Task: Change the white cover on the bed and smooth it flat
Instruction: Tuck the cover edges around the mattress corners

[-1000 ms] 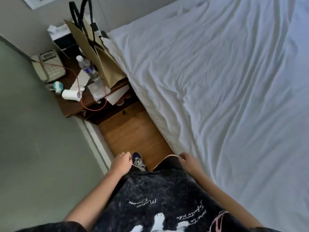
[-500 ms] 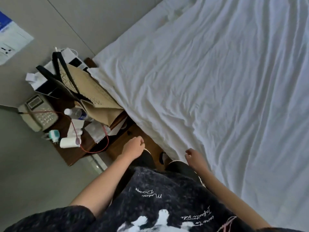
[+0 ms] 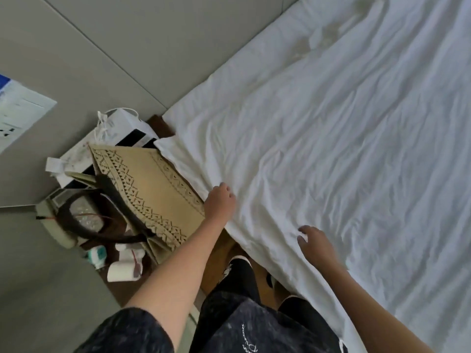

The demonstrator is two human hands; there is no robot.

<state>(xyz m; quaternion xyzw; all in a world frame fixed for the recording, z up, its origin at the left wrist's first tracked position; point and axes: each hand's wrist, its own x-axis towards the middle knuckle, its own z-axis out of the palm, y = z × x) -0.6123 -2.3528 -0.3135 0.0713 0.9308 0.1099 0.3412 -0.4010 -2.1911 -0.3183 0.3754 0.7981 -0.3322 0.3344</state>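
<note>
The white cover [image 3: 331, 154] lies spread over the bed, heavily creased, its near edge hanging over the mattress side beside the bedside desk [image 3: 122, 284]. The left hand [image 3: 220, 202] rests at that edge close to the corner, fingers curled into the fabric in what appears to be a pinch on the cloth. The right hand [image 3: 314, 242] lies on the cover further along the same edge, fingers loosely spread and flat, gripping nothing.

Assessment: the step in hand is taking hold of the edge, either to strip or to tension it; which one cannot be told. To do it well, both hands should gather a firm fold before pulling, draw evenly along the edge, and keep clear of the patterned paper bag [image 3: 150, 189] leaning just beside the corner.
</note>
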